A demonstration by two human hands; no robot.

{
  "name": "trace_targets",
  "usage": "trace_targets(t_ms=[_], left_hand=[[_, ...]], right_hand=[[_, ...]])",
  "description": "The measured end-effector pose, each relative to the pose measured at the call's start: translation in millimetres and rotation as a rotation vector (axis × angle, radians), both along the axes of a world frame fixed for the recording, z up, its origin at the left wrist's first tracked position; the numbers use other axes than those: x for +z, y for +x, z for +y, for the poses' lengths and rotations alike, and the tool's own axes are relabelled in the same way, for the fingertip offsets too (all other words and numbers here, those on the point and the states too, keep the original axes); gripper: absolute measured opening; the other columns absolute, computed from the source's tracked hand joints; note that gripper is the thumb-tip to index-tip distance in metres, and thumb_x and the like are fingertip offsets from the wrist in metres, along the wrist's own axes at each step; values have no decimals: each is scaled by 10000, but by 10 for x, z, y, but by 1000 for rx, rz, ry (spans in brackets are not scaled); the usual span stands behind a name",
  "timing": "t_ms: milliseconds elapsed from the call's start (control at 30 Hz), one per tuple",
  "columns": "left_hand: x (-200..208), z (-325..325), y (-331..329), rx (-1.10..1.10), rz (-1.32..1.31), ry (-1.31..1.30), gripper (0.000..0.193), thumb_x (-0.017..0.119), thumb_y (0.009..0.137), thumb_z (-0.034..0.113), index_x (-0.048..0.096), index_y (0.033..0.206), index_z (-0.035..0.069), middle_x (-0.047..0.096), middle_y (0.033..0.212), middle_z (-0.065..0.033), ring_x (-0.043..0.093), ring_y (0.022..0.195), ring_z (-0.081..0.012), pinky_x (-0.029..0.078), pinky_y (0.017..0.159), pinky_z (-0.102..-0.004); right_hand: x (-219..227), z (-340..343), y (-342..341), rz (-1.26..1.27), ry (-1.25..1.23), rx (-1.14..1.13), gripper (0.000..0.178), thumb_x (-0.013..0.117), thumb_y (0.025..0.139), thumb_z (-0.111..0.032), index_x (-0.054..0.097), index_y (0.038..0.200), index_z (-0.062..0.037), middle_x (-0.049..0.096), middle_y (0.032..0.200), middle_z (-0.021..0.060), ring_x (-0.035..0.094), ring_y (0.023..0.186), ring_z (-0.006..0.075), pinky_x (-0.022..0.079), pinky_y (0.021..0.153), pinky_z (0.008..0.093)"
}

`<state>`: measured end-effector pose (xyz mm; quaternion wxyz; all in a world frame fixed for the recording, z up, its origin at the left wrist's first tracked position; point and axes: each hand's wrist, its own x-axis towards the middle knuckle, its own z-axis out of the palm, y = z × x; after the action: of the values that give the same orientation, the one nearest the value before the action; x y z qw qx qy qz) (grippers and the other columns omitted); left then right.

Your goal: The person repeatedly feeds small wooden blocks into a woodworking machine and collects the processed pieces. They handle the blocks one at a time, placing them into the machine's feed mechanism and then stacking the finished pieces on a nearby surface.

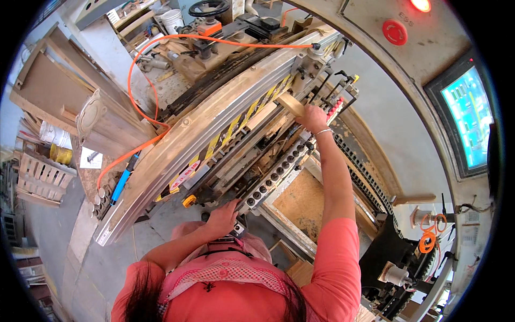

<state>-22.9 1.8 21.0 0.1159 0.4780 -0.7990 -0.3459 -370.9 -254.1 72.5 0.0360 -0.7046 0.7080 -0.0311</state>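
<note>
And here we are at two o'clock from the middle of the view: our right hand (313,118) has its grip pinched on the near end of a wooden strip (291,105). The strip sits at one o'clock, over the machine, its free end pointing toward eleven. Held by its end like this, it probably lets us steer its length while our fingers keep off the rail (209,107).

Down at seven o'clock, our left hand (222,220) meets the close end of the row of black discs (278,173). Perhaps it's there to steady us as we lean; whether that grip is spread or pinching something, we cannot tell.

Over at nine, the blue air gun (124,180) lies beside the rail on its orange hose (225,40), likely parked for easy reach. The screen (468,115) stands near three, turned our way, presumably for reading at a glance.

On to the containers! A white pail (171,21) at eleven: too small to read its contents. A yellow tub (60,154) and a slatted crate (40,180), both around nine: we can't make out what's inside either.
</note>
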Motion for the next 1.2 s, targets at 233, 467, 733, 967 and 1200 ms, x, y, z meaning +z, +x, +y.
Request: trace_targets(t_ms=[233,467,733,967,1200], left_hand=[[-26,26,14,19,39,-8,421,518,849,102,387,1241,20,555,1086,-205,577,918,-388,491,728,-453],[37,0,-6,17,57,17,428,522,844,95,391,1244,18,558,1076,-208,575,919,-390,490,729,-456],[-93,21,10,22,71,31,434,517,846,90,383,1253,19,556,1094,-222,571,930,-397,487,747,-455],[-61,19,4,26,49,44,424,522,847,95,391,1243,17,559,1100,-214,570,945,-393,487,757,-455],[-27,23,-9,50,67,-5,395,530,838,89,419,1210,15,574,1060,-204,579,932,-376,487,750,-444]], right_hand=[[-31,-3,-23,-21,-28,-17,461,690,668,-432,645,859,-15,654,829,192,640,811,334,511,723,421],[-23,-46,-2,0,-15,-24,454,692,664,-432,653,818,-7,652,794,198,642,783,336,512,712,417],[31,-45,78,25,10,-47,448,694,694,-447,683,808,-14,663,821,171,650,795,315,521,725,403],[43,-52,104,11,14,-83,426,704,674,-419,686,814,-17,665,835,166,654,800,310,525,728,396],[10,-44,93,17,-22,-78,418,695,676,-404,688,845,-22,669,844,163,655,809,311,530,734,388]])
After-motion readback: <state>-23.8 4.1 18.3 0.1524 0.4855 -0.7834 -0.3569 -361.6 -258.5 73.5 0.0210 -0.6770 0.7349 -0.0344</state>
